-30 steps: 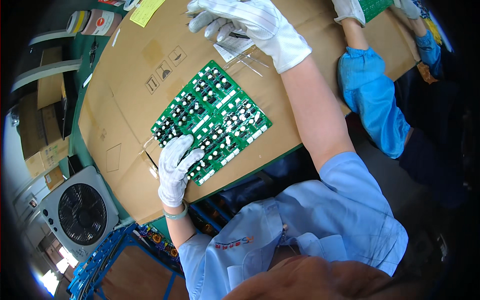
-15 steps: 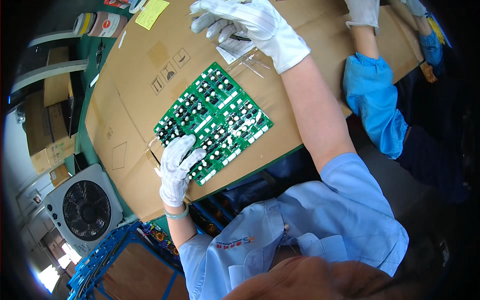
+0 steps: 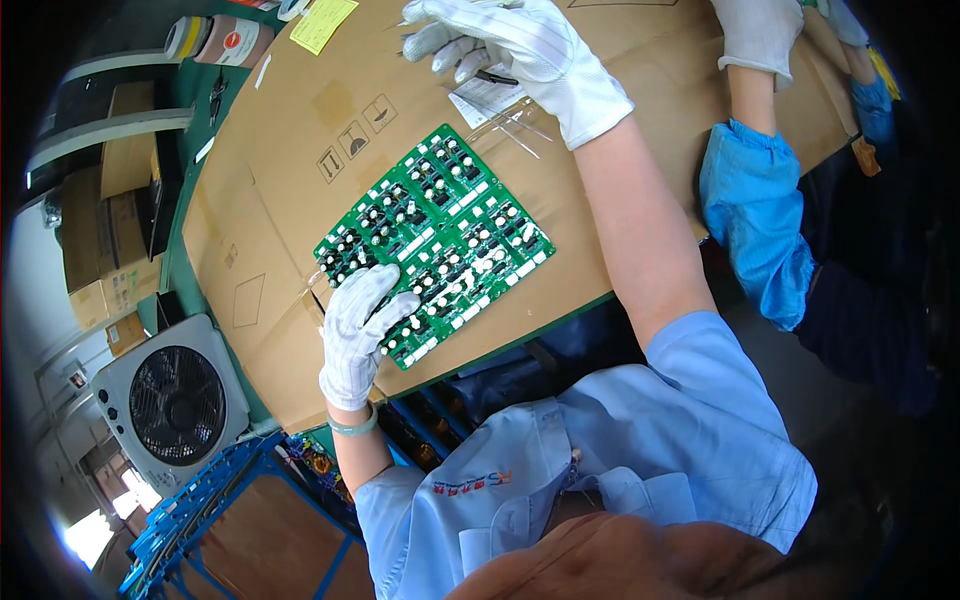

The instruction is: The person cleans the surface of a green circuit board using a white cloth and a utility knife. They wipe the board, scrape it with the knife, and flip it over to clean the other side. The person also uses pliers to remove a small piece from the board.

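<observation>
A green circuit board [image 3: 440, 235] crowded with white and black components lies tilted on the cardboard-covered table. My left hand [image 3: 355, 330], in a white glove, closes on its lower left edge, thumb and fingers over the components. My right hand [image 3: 510, 45], also gloved, is raised beyond the board's far end near the upper edge of the view. Its fingers are curled and drawn together at the left; what they hold is too small to make out. Below that hand are a black pen-like object [image 3: 496, 77], a printed paper slip [image 3: 485, 100] and thin clear strips [image 3: 510, 128].
Brown cardboard [image 3: 280, 240] covers the table. A yellow note [image 3: 323, 22] and a pink-labelled container [image 3: 235, 42] sit at the far left. A grey box fan [image 3: 172, 400] stands left of the table. On the right, a co-worker's gloved hand [image 3: 758, 40] and blue sleeve [image 3: 755, 215] reach over the table.
The whole view has shifted slightly, so the table and board appear a little farther right. My left hand keeps its place on the board; my right hand stays raised in much the same pose.
</observation>
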Demonstrator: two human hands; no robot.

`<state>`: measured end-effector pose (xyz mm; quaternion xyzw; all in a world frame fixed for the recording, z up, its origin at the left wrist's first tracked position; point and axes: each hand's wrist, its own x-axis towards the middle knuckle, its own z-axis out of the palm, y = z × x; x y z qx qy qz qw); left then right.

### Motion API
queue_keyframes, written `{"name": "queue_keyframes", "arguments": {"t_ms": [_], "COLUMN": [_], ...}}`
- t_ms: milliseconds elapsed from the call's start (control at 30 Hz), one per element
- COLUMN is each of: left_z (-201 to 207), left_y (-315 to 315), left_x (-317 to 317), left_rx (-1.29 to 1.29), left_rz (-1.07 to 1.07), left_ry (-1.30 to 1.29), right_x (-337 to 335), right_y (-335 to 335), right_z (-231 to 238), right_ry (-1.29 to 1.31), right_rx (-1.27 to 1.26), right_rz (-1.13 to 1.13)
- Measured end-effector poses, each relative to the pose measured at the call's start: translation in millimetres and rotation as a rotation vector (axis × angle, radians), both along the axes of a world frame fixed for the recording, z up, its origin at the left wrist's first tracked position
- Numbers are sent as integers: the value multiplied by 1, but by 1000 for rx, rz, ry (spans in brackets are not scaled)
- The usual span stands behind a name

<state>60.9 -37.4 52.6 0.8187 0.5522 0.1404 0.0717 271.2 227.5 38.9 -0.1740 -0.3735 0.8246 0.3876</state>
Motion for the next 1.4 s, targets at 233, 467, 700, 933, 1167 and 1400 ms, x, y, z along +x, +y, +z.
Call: {"name": "queue_keyframes", "arguments": {"t_ms": [233,467,700,933,1167,1400], "left_z": [3,4,9,35,32,21], "left_y": [4,6,5,14,38,60], "left_x": [1,2,2,-8,-18,-33], "left_rx": [1,6,6,46,178,289], "left_rz": [-8,-19,0,120,418,508], "left_ry": [-22,-41,-58,-207,-787,-1128], "right_x": [7,0,7,13,13,-21], "right_y": [1,1,-2,16,11,-6], "right_z": [2,1,6,-14,-6,-11], "right_ry": [18,-94,-8,40,60,78], "right_rx": [-18,51,-48,193,125,223], "right_rz": [73,-81,12,-111,-212,-99]}}
